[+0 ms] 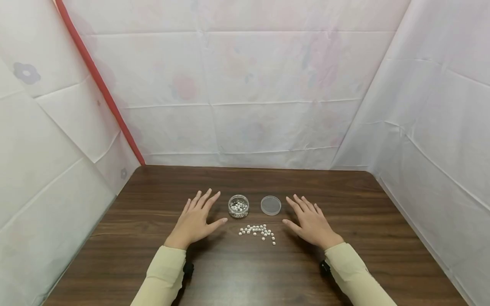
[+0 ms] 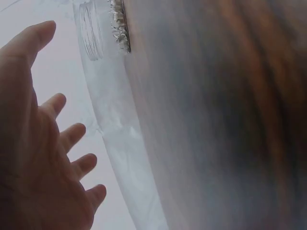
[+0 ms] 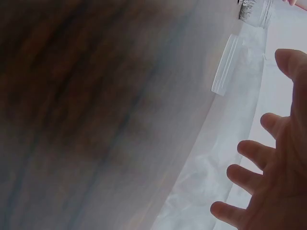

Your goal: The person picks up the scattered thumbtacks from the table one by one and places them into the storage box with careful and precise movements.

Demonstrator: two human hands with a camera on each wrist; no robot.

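Observation:
A small clear round jar (image 1: 238,207) stands on the table, partly filled with shiny silver beads. To its right lies a clear round lid (image 1: 271,205), also visible as a ridged disc edge (image 3: 226,64) in the right wrist view. Several loose silver beads (image 1: 257,230) are scattered on the wood in front of both. My left hand (image 1: 196,223), fingers spread, is left of the jar and apart from it. The right hand (image 1: 311,221) is right of the lid, fingers extended and holding nothing. Both wrist views show the hands raised off the tabletop.
The dark wooden table (image 1: 245,272) reaches back to a white patterned cloth (image 1: 245,85) hung behind it and along both sides. A red strip (image 1: 99,80) runs down the back left corner. Each wrist carries a black strapped device (image 1: 188,269).

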